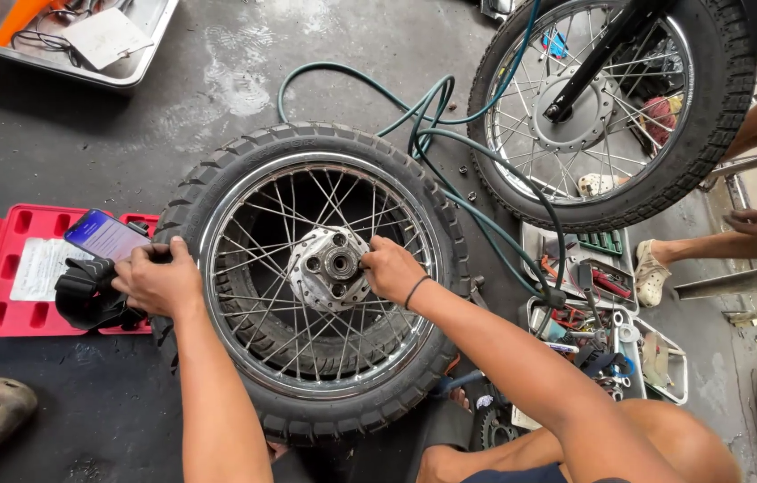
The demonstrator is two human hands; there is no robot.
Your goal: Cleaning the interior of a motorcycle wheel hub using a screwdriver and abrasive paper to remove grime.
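Left hand gripping tyre, right hand at hub.

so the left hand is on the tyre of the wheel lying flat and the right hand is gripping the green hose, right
Not quite. The left hand does rest on the tyre of the flat-lying wheel, but the right hand is at the hub in the wheel's centre, not on the green hose, which runs behind the wheel. The head view shows this.

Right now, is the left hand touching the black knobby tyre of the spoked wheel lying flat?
Touching. The head view shows the left hand lying on the tyre's left edge, fingers over the tread, no gap.
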